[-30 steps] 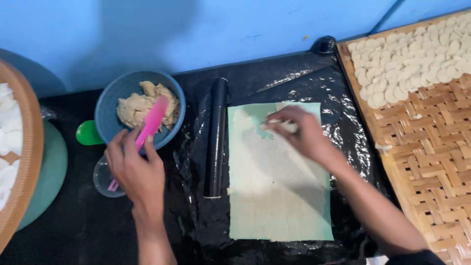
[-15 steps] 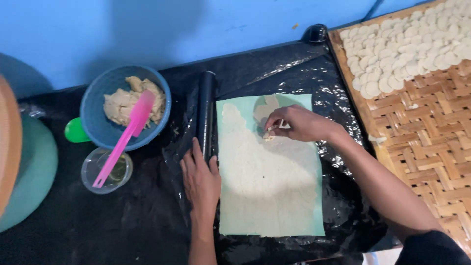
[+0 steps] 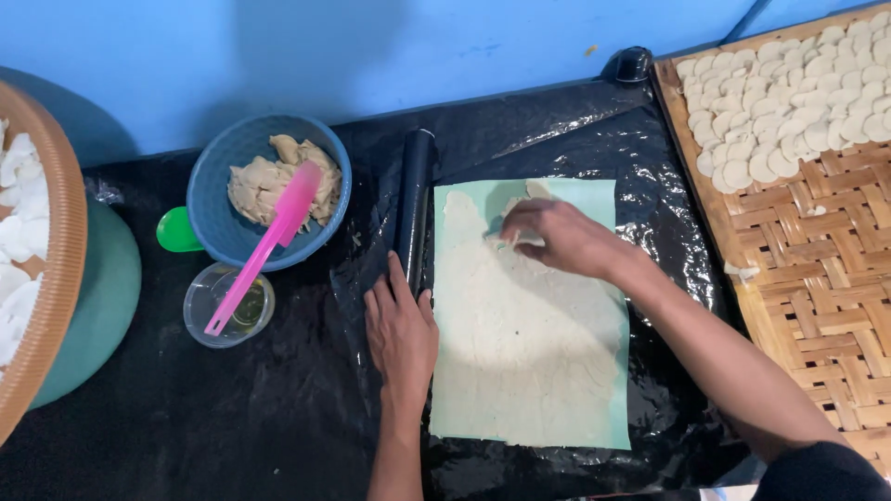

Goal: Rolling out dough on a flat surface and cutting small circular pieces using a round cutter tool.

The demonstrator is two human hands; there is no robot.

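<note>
At frame centre, the right hand [image 3: 557,239] fingers [image 3: 509,223] pinched thin dough sheet [image 3: 520,343] on a pale green mat [image 3: 603,199], its long axis running top to bottom. The left hand [image 3: 401,329] lay flat, fingers together, against a black roller [image 3: 415,199]. Black plastic covered the desk [image 3: 232,417]; a blue bowl [image 3: 218,199] sat upper left, a woven tray [image 3: 817,269] right.

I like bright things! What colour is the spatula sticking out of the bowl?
Pink. The spatula shows best in the head view.

A thin, pale dough sheet [image 3: 529,343] lies flat on a light green mat [image 3: 603,199], its torn top edge under the right hand's [image 3: 557,237] fingertips.
</note>
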